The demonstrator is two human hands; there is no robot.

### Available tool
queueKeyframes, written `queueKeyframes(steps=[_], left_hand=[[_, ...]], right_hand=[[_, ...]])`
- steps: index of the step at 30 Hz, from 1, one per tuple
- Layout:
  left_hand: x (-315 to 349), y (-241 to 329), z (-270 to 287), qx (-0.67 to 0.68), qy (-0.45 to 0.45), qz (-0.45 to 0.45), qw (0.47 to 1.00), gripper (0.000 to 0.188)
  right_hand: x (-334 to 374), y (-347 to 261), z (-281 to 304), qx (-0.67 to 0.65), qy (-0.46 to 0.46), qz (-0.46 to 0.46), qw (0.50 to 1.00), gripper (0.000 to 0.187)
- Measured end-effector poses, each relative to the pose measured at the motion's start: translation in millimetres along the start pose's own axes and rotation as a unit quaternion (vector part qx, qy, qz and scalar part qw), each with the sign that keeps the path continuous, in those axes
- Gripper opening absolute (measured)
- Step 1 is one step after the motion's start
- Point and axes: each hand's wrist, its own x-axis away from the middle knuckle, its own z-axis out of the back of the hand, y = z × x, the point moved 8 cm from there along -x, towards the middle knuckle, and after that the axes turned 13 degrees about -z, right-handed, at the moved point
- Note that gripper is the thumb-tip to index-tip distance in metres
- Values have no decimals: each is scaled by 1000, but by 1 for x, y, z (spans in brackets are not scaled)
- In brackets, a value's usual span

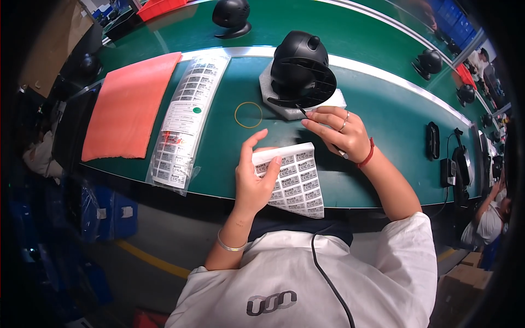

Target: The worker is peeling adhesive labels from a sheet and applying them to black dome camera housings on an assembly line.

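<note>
My left hand (256,180) holds a sheet of labels (298,177) between thumb and fingers, its index finger stretched up. Rows of grey printed labels cover the white sheet, which hangs over the table's near edge. My right hand (344,134) is closed, its fingertips pinched by the lower rim of a black rounded device (301,65). A thin dark tip shows at those fingertips, but I cannot make out what it belongs to. The device lies tipped on a white foam block (331,101), with its round base facing me.
Left of my hands lie a rubber band (248,115), a bagged stack of label sheets (186,120) and a pink foam sheet (131,106). Similar black devices (231,16) stand on the green belt beyond the rail. A black elongated part (432,140) lies at right.
</note>
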Motion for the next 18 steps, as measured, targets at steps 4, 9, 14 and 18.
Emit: queueKeyframes(steps=[4, 9, 14, 18], left_hand=[[0, 0, 0, -1, -2, -1, 1000, 51], [0, 1, 1, -5, 3, -21, 1000, 49], [0, -2, 1, 8, 0, -3, 1000, 51], [0, 0, 2, 4, 1, -2, 1000, 51]], right_hand=[[1, 2, -2, -5, 1, 3, 1000, 35], [0, 2, 0, -18, 11, 16, 1000, 36], [1, 3, 3, -14, 13, 16, 1000, 36], [1, 0, 8, -7, 9, 25, 1000, 35]])
